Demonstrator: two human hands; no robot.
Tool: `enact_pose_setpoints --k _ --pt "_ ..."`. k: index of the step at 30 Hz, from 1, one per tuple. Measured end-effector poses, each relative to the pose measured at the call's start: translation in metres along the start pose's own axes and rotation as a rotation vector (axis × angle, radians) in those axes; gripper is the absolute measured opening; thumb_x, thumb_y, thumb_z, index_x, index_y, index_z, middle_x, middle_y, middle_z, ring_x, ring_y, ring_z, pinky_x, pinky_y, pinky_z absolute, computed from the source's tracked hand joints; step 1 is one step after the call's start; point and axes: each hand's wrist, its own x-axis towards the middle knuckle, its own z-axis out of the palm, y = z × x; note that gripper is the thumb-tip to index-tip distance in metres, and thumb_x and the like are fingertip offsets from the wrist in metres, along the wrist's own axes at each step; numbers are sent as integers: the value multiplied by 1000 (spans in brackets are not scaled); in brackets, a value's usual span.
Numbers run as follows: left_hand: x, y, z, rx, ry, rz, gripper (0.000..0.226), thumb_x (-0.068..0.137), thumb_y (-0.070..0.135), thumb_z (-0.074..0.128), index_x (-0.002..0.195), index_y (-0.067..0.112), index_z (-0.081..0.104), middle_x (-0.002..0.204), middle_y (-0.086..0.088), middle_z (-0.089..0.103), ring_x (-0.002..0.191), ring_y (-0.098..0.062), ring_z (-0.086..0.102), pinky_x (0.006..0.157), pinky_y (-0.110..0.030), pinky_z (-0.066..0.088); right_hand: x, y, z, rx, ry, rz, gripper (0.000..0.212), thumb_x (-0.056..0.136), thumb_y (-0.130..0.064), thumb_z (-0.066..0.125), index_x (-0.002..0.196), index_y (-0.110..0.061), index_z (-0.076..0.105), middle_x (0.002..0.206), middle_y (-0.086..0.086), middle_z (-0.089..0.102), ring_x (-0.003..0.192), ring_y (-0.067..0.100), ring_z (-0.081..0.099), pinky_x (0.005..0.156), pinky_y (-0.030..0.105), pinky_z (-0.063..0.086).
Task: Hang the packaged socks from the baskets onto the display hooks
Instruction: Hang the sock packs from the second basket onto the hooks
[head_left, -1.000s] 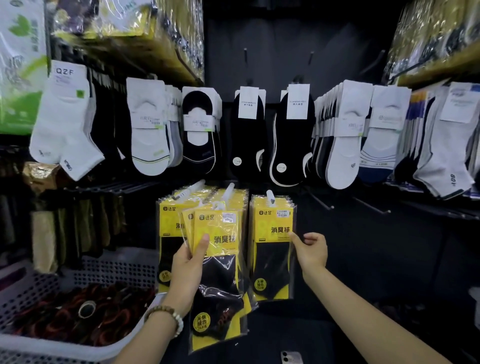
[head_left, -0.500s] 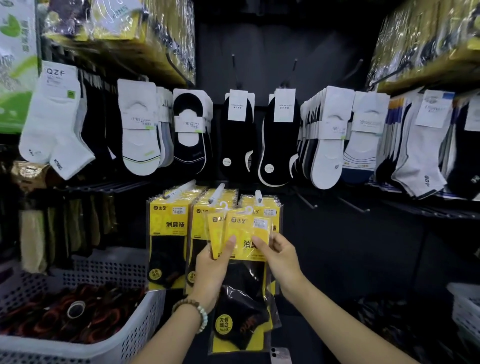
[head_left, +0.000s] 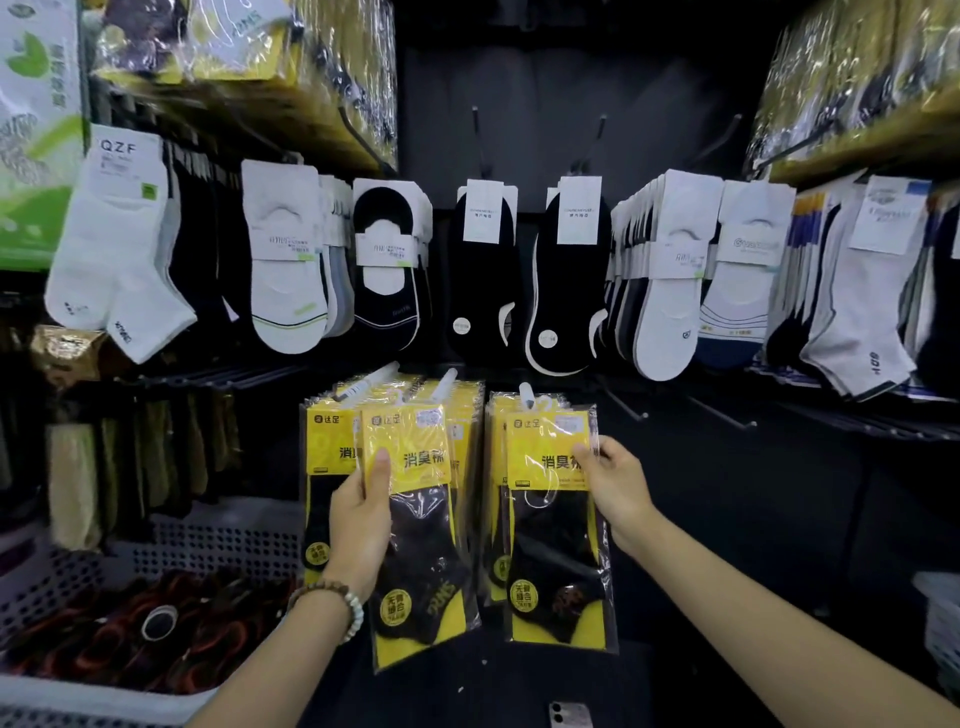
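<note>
At the lower hooks (head_left: 447, 376), the right grip (head_left: 618, 493) pinched a pack (head_left: 550, 545) at the right hook (head_left: 526, 396), apparently seating it, while the left grip (head_left: 358, 525) clutched another pack (head_left: 415, 545), whose hanger hole needed threading next.

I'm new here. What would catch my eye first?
The left hand grips one yellow sock packet at centre; the right hand pinches a second packet in front of the hanging yellow stacks. Above them hangs a row of black and white socks, and a perforated basket sits lower left.
</note>
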Motion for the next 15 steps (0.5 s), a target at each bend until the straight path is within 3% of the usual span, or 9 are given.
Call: enact_pose_setpoints --k 3,7,11,15 --pt "6 0 2 -12 25 2 42 94 47 43 68 14 40 54 3 31 51 -11 30 55 -20 30 8 2 16 -38 -53 -33 15 97 -17 51 104 -9 62 98 0 70 87 8 65 66 11 48" --pt "11 -2 7 7 30 71 46 93 48 44 61 17 31 43 12 25 42 -4 24 48 -19 26 20 17 33 -43 2 -109 10 97 -17 52 102 -12 59 103 9 69 97 24 66 87 39 54" --pt "16 -8 16 7 3 141 46 92 48 44 59 18 31 38 13 28 35 -3 26 38 -12 26 40 37 42 -60 75 -132 18 96 -21 54 110 -12 60 104 8 70 101 20 65 93 38 51" --pt "24 -18 25 -4 -28 159 45 90 51 43 65 14 46 48 14 39 45 1 34 46 -12 31 68 47 49 -71 156 -109 14 94 -23 57 103 -13 62 100 5 70 96 17 65 88 34 52"
